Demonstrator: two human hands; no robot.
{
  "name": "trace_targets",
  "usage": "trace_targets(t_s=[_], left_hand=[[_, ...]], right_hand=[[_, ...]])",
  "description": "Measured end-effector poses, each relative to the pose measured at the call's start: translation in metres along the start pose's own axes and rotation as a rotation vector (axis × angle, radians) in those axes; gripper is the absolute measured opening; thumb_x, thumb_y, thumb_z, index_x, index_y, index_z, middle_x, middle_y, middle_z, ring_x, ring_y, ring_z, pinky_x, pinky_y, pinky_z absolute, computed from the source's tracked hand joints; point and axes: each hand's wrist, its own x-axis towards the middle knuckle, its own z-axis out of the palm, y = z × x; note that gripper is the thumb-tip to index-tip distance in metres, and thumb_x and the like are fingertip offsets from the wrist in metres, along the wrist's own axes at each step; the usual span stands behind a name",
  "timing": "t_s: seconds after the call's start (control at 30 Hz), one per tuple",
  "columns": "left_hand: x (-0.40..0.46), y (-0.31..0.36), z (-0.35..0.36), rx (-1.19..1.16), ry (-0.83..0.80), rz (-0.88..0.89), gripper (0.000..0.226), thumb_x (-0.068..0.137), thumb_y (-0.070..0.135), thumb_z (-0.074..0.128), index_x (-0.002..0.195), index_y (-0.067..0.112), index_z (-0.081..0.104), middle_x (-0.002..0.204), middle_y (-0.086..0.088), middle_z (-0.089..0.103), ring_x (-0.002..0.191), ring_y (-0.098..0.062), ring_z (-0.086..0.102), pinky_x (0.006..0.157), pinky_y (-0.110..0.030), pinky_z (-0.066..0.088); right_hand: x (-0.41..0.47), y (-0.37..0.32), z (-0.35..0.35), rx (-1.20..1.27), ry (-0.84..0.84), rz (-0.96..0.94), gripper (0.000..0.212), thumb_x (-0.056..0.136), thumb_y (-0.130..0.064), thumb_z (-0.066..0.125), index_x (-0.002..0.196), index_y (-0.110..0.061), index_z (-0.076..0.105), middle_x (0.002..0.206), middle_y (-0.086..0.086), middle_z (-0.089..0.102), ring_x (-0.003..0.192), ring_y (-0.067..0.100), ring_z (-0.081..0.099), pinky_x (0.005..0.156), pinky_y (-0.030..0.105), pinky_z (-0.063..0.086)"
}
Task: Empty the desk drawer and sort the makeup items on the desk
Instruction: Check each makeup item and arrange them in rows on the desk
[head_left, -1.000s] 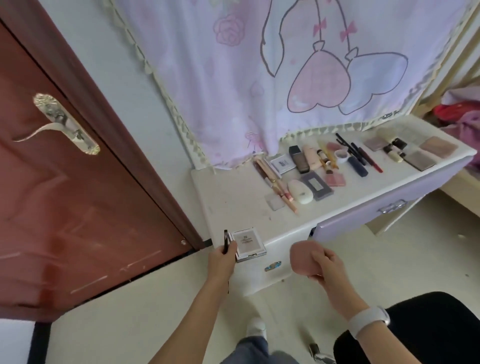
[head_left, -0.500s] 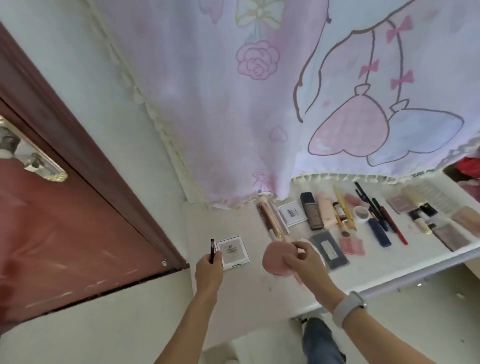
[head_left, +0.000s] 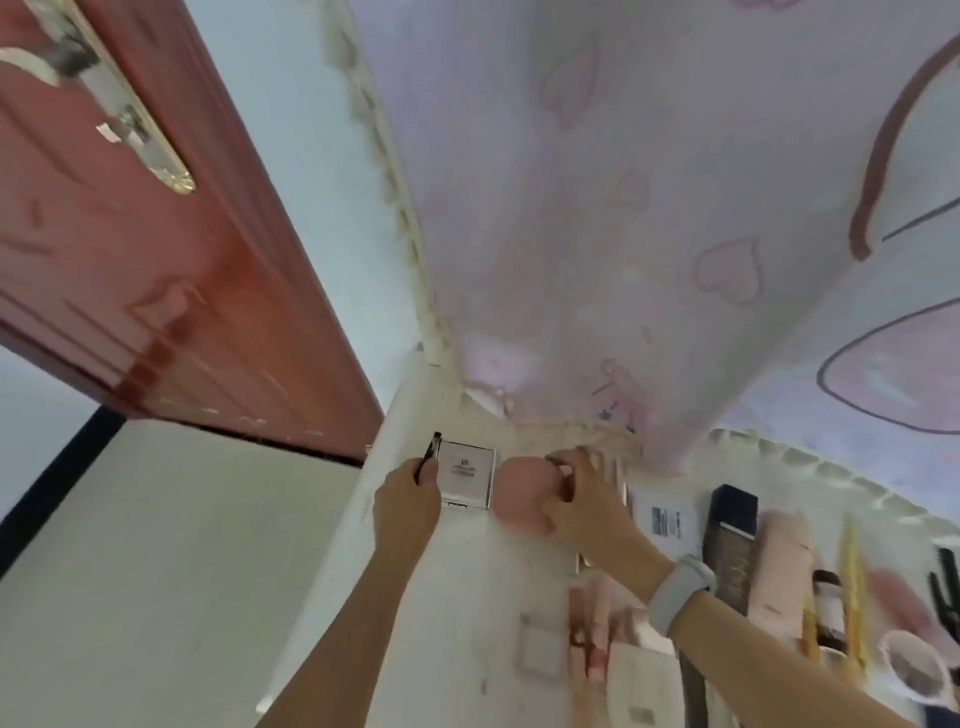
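My left hand grips a square white compact together with a thin black pencil, low over the far left corner of the white desk. Right beside it, my right hand pinches a round pink powder puff by its edge; puff and compact nearly touch. Whether either item rests on the desk I cannot tell. The drawer is out of view.
Several makeup items lie in a row to the right: a dark foundation bottle, a pink tube, pencils, a white card, a pale case. A pink curtain hangs behind; a red-brown door stands left.
The camera has moved up close over the desk. Both hands have carried the compact, pencil and puff forward to the far left corner, and the puff now sits right beside the compact.
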Motion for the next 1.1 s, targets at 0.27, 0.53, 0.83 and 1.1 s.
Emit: trace_targets(t_s=[0.27,0.53,0.83,1.1], left_hand=[[0.011,-0.013,0.01,0.059,0.093,0.164,0.028,0.091,0.016,0.044,0.063,0.016,0.042,0.083,-0.007,0.044,0.057,-0.014,0.042,0.048,-0.025,0.025],[-0.007,-0.033,0.015,-0.095,0.243,0.304,0.041,0.093,0.003,0.041,0.131,0.011,0.049,0.108,-0.002,0.042,0.085,-0.016,0.047,0.068,-0.012,0.027],[-0.116,-0.026,0.0,-0.579,0.099,0.408,0.01,0.086,0.005,0.057,0.094,0.009,0.06,0.082,-0.003,0.065,0.047,-0.009,0.06,0.054,-0.027,0.054],[-0.199,-0.034,0.014,-0.5,-0.211,0.645,0.013,0.081,0.005,0.065,0.08,0.017,0.063,0.073,0.0,0.07,0.049,-0.009,0.059,0.049,-0.019,0.042]], right_hand=[[0.022,0.005,0.005,-0.438,0.155,-0.224,0.034,0.09,-0.025,0.047,0.122,-0.013,0.048,0.122,0.005,0.04,0.106,0.027,0.05,0.094,0.031,0.038],[0.019,0.018,0.01,-0.556,0.333,-0.512,0.026,0.093,-0.023,0.042,0.115,-0.015,0.056,0.107,0.003,0.058,0.102,0.021,0.051,0.088,0.029,0.035],[-0.092,0.054,-0.024,-0.037,0.295,-0.525,0.019,0.092,-0.013,0.051,0.108,-0.015,0.061,0.088,-0.003,0.062,0.076,0.012,0.056,0.066,0.012,0.039],[-0.154,0.066,-0.014,0.378,0.013,-0.384,0.012,0.091,-0.009,0.054,0.081,-0.008,0.061,0.058,0.004,0.051,0.045,0.009,0.04,0.043,0.015,0.033]])
